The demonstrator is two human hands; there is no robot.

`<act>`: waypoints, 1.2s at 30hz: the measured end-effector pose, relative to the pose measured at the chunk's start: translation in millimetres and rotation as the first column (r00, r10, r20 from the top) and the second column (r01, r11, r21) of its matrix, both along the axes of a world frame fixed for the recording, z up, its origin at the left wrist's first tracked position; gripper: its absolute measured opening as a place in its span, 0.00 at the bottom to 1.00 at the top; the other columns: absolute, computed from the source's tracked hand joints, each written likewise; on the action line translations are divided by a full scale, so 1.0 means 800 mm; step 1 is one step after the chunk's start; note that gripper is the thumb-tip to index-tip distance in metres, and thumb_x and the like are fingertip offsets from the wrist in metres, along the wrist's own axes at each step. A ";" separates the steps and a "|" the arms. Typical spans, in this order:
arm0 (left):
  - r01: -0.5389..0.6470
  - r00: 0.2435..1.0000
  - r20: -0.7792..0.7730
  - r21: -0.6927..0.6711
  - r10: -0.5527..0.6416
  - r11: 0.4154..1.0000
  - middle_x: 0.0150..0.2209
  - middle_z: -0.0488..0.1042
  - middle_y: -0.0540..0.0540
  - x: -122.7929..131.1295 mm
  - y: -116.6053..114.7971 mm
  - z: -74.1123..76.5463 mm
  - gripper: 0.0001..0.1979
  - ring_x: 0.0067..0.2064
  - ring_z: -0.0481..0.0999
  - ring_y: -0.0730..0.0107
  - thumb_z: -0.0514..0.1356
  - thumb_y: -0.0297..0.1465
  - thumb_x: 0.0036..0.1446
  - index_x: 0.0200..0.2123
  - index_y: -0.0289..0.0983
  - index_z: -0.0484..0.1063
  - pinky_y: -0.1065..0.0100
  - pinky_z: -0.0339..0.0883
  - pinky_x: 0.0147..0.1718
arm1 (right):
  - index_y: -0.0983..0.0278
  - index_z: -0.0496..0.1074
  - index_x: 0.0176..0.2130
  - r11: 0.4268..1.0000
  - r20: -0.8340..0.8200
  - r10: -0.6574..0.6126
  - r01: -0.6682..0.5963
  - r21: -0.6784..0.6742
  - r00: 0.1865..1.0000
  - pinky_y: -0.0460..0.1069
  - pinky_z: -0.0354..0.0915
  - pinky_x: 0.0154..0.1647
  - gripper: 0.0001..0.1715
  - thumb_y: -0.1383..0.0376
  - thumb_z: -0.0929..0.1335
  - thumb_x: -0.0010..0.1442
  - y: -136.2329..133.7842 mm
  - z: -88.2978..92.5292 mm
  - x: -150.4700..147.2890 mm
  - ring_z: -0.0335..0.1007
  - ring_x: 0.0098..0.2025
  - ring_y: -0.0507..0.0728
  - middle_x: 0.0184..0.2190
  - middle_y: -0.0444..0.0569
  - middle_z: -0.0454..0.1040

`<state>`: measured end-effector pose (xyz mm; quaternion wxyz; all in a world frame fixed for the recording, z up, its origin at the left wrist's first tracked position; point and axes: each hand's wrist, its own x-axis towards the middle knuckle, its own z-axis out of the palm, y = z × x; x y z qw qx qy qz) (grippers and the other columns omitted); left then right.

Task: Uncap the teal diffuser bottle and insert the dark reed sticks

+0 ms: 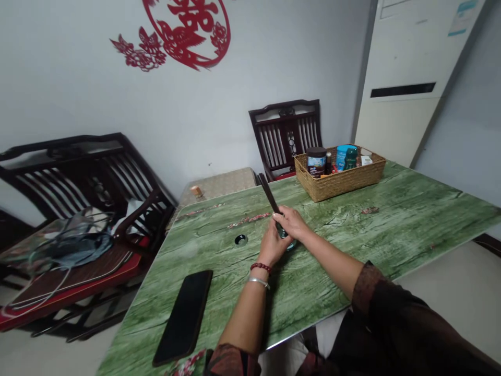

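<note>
My left hand (pixel 271 245) and my right hand (pixel 291 222) meet above the green wood-grain table (pixel 332 245), closed around the lower end of a long, dark flat rod (pixel 269 194). The rod tilts up and away from me. Under my fingers, a small teal glassy object (pixel 290 245) shows, mostly hidden, and I cannot tell what it is. A black smartphone (pixel 183 317) lies face down or dark-screened to the left of my left forearm, apart from both hands.
A woven basket (pixel 340 184) of jars and bottles stands at the table's far edge. A small round black grommet (pixel 240 239) sits in the tabletop. Dark wooden chairs (pixel 284 137) stand behind and left of the table. A tall white air conditioner (pixel 399 89) stands at the right.
</note>
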<state>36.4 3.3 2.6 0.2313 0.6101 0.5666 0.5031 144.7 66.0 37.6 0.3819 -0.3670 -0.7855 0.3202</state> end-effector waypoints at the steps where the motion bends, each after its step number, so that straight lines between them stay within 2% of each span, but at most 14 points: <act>1: 0.041 0.999 0.014 0.002 -0.041 0.999 0.53 0.75 0.35 -0.004 -0.003 0.002 0.35 0.56 0.74 0.46 0.74 0.34 0.41 0.54 0.36 0.71 0.50 0.63 0.57 | 0.62 0.70 0.35 1.000 -0.016 0.007 -0.007 -0.014 1.000 0.50 0.64 0.47 0.07 0.63 0.66 0.66 -0.002 0.002 0.001 0.72 0.41 0.56 0.36 0.47 0.76; 5: 0.039 0.994 0.106 0.025 -0.041 0.999 0.59 0.72 0.35 -0.043 -0.012 0.007 0.32 0.61 0.71 0.48 0.70 0.40 0.50 0.57 0.39 0.69 0.49 0.61 0.60 | 0.61 0.69 0.36 0.997 -0.306 0.017 -0.040 -0.067 0.952 0.49 0.66 0.48 0.12 0.61 0.61 0.70 -0.008 0.020 0.001 0.74 0.41 0.54 0.33 0.46 0.77; 8: -0.239 0.968 0.095 0.078 0.231 0.968 0.55 0.75 0.38 -0.087 -0.013 0.008 0.24 0.59 0.72 0.51 0.66 0.38 0.54 0.54 0.40 0.72 0.50 0.62 0.60 | 0.60 0.65 0.36 0.990 -0.585 0.033 -0.105 -0.090 0.811 0.47 0.68 0.39 0.16 0.54 0.60 0.70 -0.007 0.045 -0.003 0.73 0.30 0.51 0.26 0.41 0.73; 10: -0.399 0.915 -0.041 0.064 0.402 0.915 0.53 0.75 0.37 -0.115 -0.012 0.006 0.22 0.57 0.73 0.49 0.65 0.35 0.54 0.53 0.39 0.73 0.48 0.62 0.59 | 0.60 0.62 0.36 0.987 -0.692 0.042 -0.136 -0.082 0.720 0.45 0.66 0.29 0.19 0.48 0.61 0.69 -0.004 0.065 -0.003 0.66 0.23 0.49 0.24 0.38 0.68; 12: -0.468 0.856 -0.245 0.006 0.455 0.884 0.53 0.75 0.34 -0.134 -0.013 0.002 0.22 0.59 0.72 0.47 0.63 0.33 0.56 0.54 0.37 0.72 0.47 0.62 0.59 | 0.59 0.61 0.37 0.992 -0.730 0.046 -0.119 -0.049 0.682 0.43 0.61 0.24 0.20 0.45 0.61 0.68 -0.002 0.081 0.007 0.60 0.20 0.48 0.24 0.37 0.64; 15: -0.507 0.781 -0.488 -0.130 0.390 0.852 0.57 0.72 0.30 -0.144 -0.018 -0.007 0.24 0.61 0.69 0.42 0.60 0.32 0.59 0.58 0.36 0.71 0.45 0.62 0.58 | 0.59 0.63 0.39 0.999 -0.574 -0.011 0.035 0.030 0.819 0.44 0.60 0.26 0.18 0.49 0.59 0.70 0.000 0.091 0.040 0.61 0.24 0.50 0.25 0.39 0.64; 18: -0.505 0.772 -0.545 -0.216 0.326 0.836 0.58 0.72 0.30 -0.141 -0.023 -0.014 0.23 0.59 0.70 0.35 0.62 0.31 0.56 0.56 0.39 0.74 0.39 0.60 0.56 | 0.60 0.68 0.42 0.966 0.011 -0.189 0.184 0.183 0.982 0.48 0.62 0.35 0.12 0.57 0.60 0.72 0.003 0.071 0.089 0.70 0.33 0.56 0.30 0.46 0.72; 20: -0.469 0.813 -0.481 -0.204 0.330 0.859 0.53 0.75 0.31 -0.139 -0.022 -0.016 0.19 0.58 0.70 0.33 0.63 0.29 0.53 0.49 0.39 0.79 0.37 0.58 0.57 | 0.62 0.70 0.46 0.956 0.443 -0.276 0.195 0.220 0.853 0.50 0.63 0.41 0.12 0.60 0.60 0.72 0.006 0.044 0.123 0.74 0.40 0.60 0.36 0.53 0.77; 22: -0.432 0.855 -0.394 -0.181 0.338 0.883 0.47 0.78 0.32 -0.138 -0.018 -0.015 0.14 0.57 0.71 0.36 0.65 0.28 0.50 0.43 0.39 0.80 0.39 0.58 0.57 | 0.64 0.71 0.49 0.953 0.683 -0.304 0.212 0.217 0.665 0.51 0.63 0.44 0.15 0.61 0.60 0.72 0.012 0.013 0.153 0.75 0.46 0.62 0.45 0.58 0.78; 25: -0.365 0.913 -0.257 -0.165 0.317 0.916 0.42 0.79 0.38 -0.133 -0.013 -0.008 0.13 0.50 0.76 0.49 0.65 0.35 0.54 0.43 0.40 0.79 0.51 0.68 0.51 | 0.67 0.72 0.51 0.929 0.787 -0.355 0.287 0.235 0.505 0.51 0.63 0.48 0.16 0.63 0.59 0.72 0.024 -0.028 0.185 0.73 0.53 0.63 0.50 0.62 0.76; 27: -0.226 0.969 0.062 -0.167 0.239 0.960 0.41 0.78 0.42 -0.124 -0.012 0.001 0.19 0.41 0.78 0.60 0.64 0.43 0.56 0.48 0.41 0.77 0.61 0.72 0.39 | 0.69 0.71 0.52 0.905 0.779 -0.404 0.334 0.265 0.479 0.52 0.63 0.48 0.17 0.64 0.59 0.72 0.032 -0.045 0.197 0.72 0.54 0.64 0.51 0.63 0.75; 29: -0.040 0.884 0.458 -0.128 0.095 0.991 0.41 0.77 0.46 -0.112 -0.014 0.011 0.25 0.33 0.77 0.70 0.66 0.48 0.54 0.51 0.42 0.74 0.70 0.70 0.30 | 0.69 0.71 0.52 0.883 0.762 -0.449 0.361 0.299 0.467 0.52 0.64 0.48 0.17 0.63 0.60 0.72 0.039 -0.054 0.202 0.72 0.53 0.64 0.51 0.63 0.75; 31: 0.091 0.730 0.683 -0.075 -0.015 0.993 0.41 0.77 0.49 -0.099 -0.016 0.023 0.28 0.31 0.76 0.74 0.71 0.48 0.49 0.50 0.43 0.73 0.73 0.71 0.29 | 0.69 0.72 0.51 0.868 0.747 -0.480 0.371 0.329 0.460 0.52 0.64 0.47 0.16 0.62 0.63 0.71 0.045 -0.058 0.203 0.72 0.52 0.65 0.49 0.62 0.75; 36: 0.184 0.583 0.805 -0.004 -0.106 0.983 0.44 0.79 0.47 -0.072 -0.010 0.045 0.30 0.38 0.81 0.70 0.76 0.41 0.45 0.50 0.43 0.72 0.69 0.76 0.39 | 0.69 0.72 0.51 0.849 0.717 -0.521 0.368 0.379 0.463 0.54 0.61 0.50 0.18 0.58 0.66 0.69 0.050 -0.061 0.205 0.70 0.52 0.65 0.48 0.62 0.75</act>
